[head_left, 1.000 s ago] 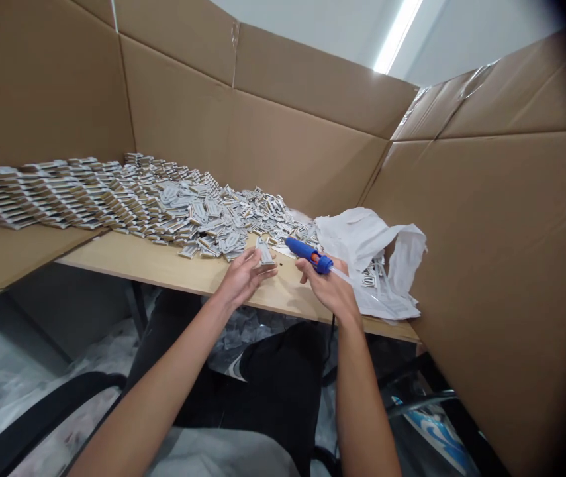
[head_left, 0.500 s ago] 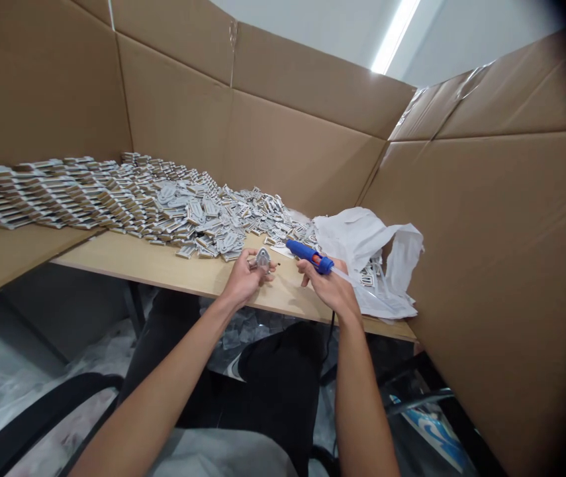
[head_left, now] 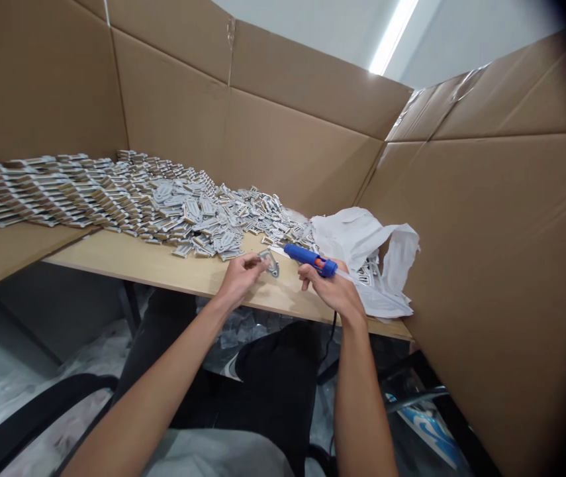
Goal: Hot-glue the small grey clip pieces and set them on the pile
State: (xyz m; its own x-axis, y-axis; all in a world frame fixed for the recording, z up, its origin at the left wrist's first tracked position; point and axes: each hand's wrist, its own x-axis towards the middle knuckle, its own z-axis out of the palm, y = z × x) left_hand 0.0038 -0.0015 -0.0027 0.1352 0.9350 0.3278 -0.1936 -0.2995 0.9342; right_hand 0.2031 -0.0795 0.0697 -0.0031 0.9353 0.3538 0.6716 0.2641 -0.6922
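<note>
My left hand (head_left: 243, 277) pinches a small flat grey piece (head_left: 271, 264) with a rounded end, held above the front part of the wooden table (head_left: 163, 266). In my right hand (head_left: 330, 285) is a blue glue gun (head_left: 307, 256), its nozzle pointing left toward the grey piece but apart from it. A clear glue stick (head_left: 346, 275) sticks out of the gun's back, and a black cord (head_left: 332, 334) hangs below. Behind my hands lies a loose heap of similar grey pieces (head_left: 203, 215).
Stacked rows of grey-and-brown pieces (head_left: 39, 189) fill the left side. A white plastic bag (head_left: 386, 265) with more pieces inside lies at the right. Tall cardboard walls (head_left: 302, 126) enclose the table. Below, a chair armrest (head_left: 39, 417) stands at the left.
My left hand has turned the grey piece from upright to tilted, its rounded end now lower and to the right. The glue gun has shifted down only slightly.
</note>
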